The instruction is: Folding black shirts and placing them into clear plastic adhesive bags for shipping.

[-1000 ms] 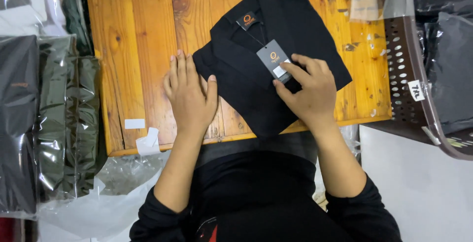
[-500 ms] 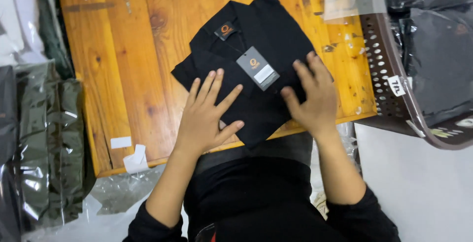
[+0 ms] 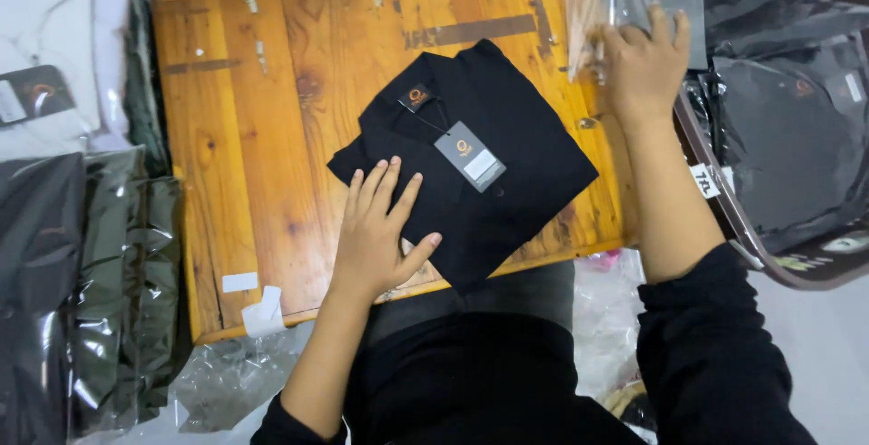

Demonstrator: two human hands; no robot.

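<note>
Head view: a folded black shirt [image 3: 489, 155] is seen lying on the wooden worktop [image 3: 262, 137], set at a slant, its collar toward the far side and its lower fold just past the near edge. A small label is sewn at the collar, and a grey hang tag [image 3: 469, 156] is laid on the chest by a thin string. The cloth is smooth and flat, with crisp folded sides. Bare wood is left wide open to the left of the shirt, marked by bits of tape and a white sticker near the front corner; less room is left on the right, where the shirt ends short of the worktop's edge. The left hand [image 3: 380, 228] is laid flat on the shirt's near left corner, fingers spread and pointing away, palm down, nothing grasped; its forearm is brought up from the near edge. The right hand [image 3: 644, 63] is stretched to the far right corner of the worktop, its grip closed on a clear plastic bag [image 3: 597, 1] that is held upright there, the black sleeve drawn back on the forearm. A dark plastic basket [image 3: 724, 219] of bagged dark garments is stood just beside the worktop on the right, and stacks of bagged garments [image 3: 81, 273] in olive, black and white are piled on the left.
</note>
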